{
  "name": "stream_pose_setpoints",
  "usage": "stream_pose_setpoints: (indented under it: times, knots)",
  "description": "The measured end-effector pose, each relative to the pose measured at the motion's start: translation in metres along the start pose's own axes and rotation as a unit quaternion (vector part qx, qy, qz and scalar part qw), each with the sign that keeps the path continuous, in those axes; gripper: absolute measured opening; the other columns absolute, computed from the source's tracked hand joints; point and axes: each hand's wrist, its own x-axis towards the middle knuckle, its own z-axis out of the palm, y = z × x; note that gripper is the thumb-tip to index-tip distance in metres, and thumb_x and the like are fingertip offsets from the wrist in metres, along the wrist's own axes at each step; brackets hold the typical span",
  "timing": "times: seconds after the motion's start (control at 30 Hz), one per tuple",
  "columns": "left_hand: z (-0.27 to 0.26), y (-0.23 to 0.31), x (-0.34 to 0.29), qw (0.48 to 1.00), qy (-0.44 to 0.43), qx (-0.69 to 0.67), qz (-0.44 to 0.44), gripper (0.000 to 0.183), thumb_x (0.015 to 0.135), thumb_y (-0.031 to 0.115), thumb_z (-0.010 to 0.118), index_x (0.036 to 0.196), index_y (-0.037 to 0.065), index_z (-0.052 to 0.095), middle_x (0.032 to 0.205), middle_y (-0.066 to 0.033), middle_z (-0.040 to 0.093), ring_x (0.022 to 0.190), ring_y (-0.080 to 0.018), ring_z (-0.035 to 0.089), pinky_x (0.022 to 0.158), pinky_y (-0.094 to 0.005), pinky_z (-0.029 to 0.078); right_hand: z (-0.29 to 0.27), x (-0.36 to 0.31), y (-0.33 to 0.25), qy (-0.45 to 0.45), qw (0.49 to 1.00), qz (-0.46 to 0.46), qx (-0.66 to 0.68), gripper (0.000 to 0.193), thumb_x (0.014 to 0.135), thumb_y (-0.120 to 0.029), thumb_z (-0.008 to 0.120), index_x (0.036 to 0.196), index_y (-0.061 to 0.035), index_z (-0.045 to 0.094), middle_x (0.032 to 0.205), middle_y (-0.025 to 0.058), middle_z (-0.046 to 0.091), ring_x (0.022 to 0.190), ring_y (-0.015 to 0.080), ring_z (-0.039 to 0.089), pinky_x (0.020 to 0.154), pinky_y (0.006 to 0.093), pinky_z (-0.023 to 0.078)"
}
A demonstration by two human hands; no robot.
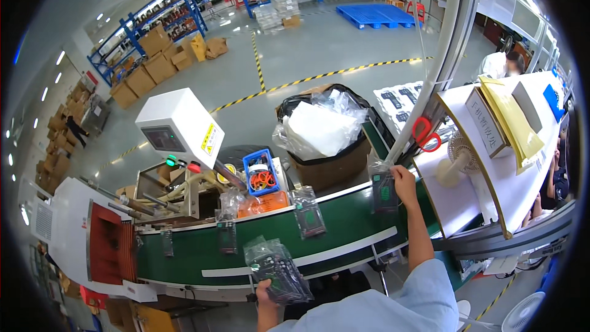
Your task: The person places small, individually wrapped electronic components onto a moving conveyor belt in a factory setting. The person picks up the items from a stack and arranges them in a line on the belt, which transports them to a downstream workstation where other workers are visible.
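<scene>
My left hand [264, 295] grips the lower left edge of a stack of bagged black flat packages [279, 270], close to my body at the belt's near edge. Clear plastic sticks up loosely from the top of that stack. Over the right part of the green conveyor belt [347, 214], my right hand [402, 185] has its fingers closed on the upper edge of a single bagged black package [385, 192]. Farther left on the belt lie another bagged package [308, 214], a smaller-looking one [227, 235] and a third [168, 243] near the machine opening.
A white machine with red curtain strips [112, 249] takes in the belt's left end. Behind the belt are a white control box [178, 124], a blue bin [261, 173] and a lined waste box [326, 129]. Red scissors [425, 135] hang by a post; a small fan [458, 160] stands on a shelf.
</scene>
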Motion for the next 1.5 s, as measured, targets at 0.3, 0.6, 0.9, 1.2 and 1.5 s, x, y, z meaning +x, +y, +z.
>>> stream_pose_setpoints:
  times: [0.3,0.6,0.9,1.2,1.5]
  knots:
    - [0.065,-0.002,-0.017,0.986,0.074,0.034,0.146,0.059,0.066,0.029,0.054,0.116,-0.001,0.046,0.106,-0.0201,0.056,0.092,-0.0382,0.058,0.081,-0.0541,0.047,0.059,0.03,0.119,-0.101,0.985,0.028,-0.134,0.018,0.079,-0.018,0.056,0.08,-0.001,0.061,0.079,0.0202,0.06,0.078,0.0373,0.058,0.069,0.0425,0.045]
    - [0.058,-0.017,-0.021,0.981,0.146,-0.028,0.123,0.053,0.066,0.025,0.055,0.113,-0.001,0.05,0.105,-0.0185,0.059,0.092,-0.0345,0.059,0.082,-0.0468,0.048,0.153,-0.024,0.108,-0.072,0.984,0.112,-0.121,0.022,0.078,-0.025,0.055,0.08,-0.0047,0.066,0.08,0.0221,0.058,0.079,0.0381,0.056,0.07,0.0449,0.044]
    - [0.054,-0.007,-0.025,0.993,0.11,-0.031,0.035,0.042,0.074,0.019,0.053,0.111,-0.002,0.051,0.103,-0.0164,0.06,0.09,-0.0298,0.061,0.081,-0.0427,0.049,0.194,-0.052,0.093,-0.078,0.988,0.08,-0.106,0.023,0.082,-0.025,0.055,0.086,-0.0044,0.063,0.083,0.0173,0.056,0.08,0.0342,0.055,0.069,0.0427,0.043]
    - [0.05,0.005,-0.034,0.998,0.053,-0.04,0.01,0.042,0.08,0.019,0.051,0.116,-0.002,0.048,0.107,-0.0163,0.058,0.096,-0.0285,0.059,0.084,-0.0425,0.048,0.163,-0.078,-0.017,-0.301,0.942,0.093,0.111,0.03,0.085,-0.025,0.054,0.1,0.0008,0.058,0.087,0.0097,0.058,0.08,0.021,0.055,0.069,0.0308,0.044]
    - [0.023,0.007,-0.036,0.994,0.056,0.036,-0.092,0.041,0.081,0.022,0.053,0.116,0.0,0.048,0.106,-0.0148,0.059,0.093,-0.0247,0.061,0.082,-0.0397,0.049,0.125,-0.158,-0.168,-0.546,0.758,0.118,0.338,0.019,0.083,-0.015,0.058,0.088,0.0027,0.062,0.076,0.002,0.059,0.069,0.0094,0.054,0.065,0.0226,0.043]
